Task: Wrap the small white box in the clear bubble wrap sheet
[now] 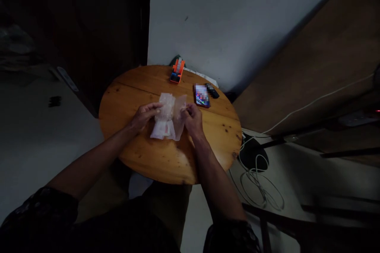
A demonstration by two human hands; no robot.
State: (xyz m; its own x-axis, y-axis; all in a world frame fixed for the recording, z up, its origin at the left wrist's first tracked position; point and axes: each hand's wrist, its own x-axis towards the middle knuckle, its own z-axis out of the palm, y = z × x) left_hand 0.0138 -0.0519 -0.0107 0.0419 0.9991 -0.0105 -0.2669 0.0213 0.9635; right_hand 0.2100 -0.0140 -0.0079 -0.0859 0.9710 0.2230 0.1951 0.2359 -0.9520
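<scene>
I am watching both hands meeting mid-table: the left hand (pixel 144 115) is pinching the clear plastic bag (pixel 166 120) at its left side, and the right hand (pixel 192 118) is clamping a loose flap on its right, seemingly spreading the film. The bag is resting on the round wooden table (pixel 148 162), between the two grips. Farther off, a phone (pixel 202 95) and an orange tool (pixel 177 72) are lying by the far edge.

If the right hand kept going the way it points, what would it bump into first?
The clear plastic bag, whose edge the right hand is pinching. Past the bag, roughly in the same line, sits the orange tool, though depth is hard to judge in this dim picture.
</scene>
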